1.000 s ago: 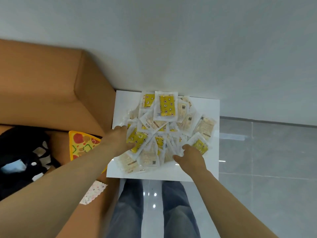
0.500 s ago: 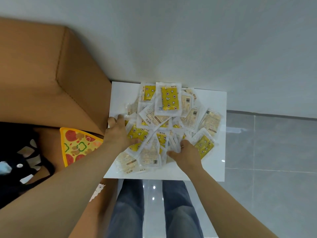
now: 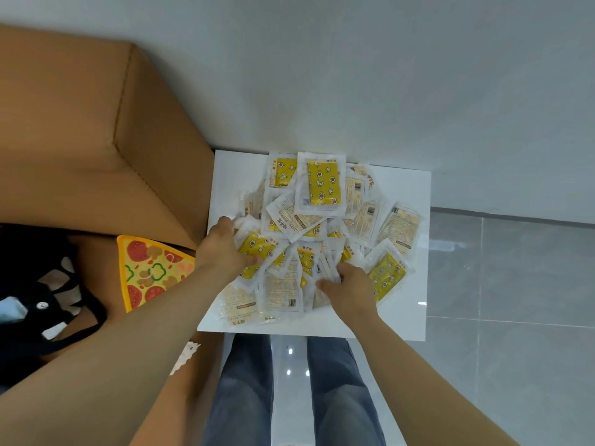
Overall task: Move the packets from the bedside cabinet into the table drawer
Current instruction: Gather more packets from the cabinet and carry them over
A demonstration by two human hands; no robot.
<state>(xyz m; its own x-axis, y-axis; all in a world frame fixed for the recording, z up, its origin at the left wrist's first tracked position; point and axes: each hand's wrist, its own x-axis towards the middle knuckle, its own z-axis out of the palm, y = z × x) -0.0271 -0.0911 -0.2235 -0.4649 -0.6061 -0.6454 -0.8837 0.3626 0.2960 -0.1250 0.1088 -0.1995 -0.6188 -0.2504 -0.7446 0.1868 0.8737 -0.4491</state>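
Single view only, head-worn, wide-angle; nothing shared with a second camera. Looks steeply down from above standing height, tilted slightly forward toward the wall (image 3: 354,75). Centres on the white cabinet top (image 3: 415,188), seen almost square-on from overhead, at arm's reach. Takes in both forearms entering from the bottom corners, left hand (image 3: 222,249) and right hand (image 3: 349,289) meeting mid-frame. Catches own legs in jeans (image 3: 244,397) directly below, tiled floor (image 3: 515,317) at right, tan headboard (image 3: 80,140) at left. Edges bowed by lens distortion
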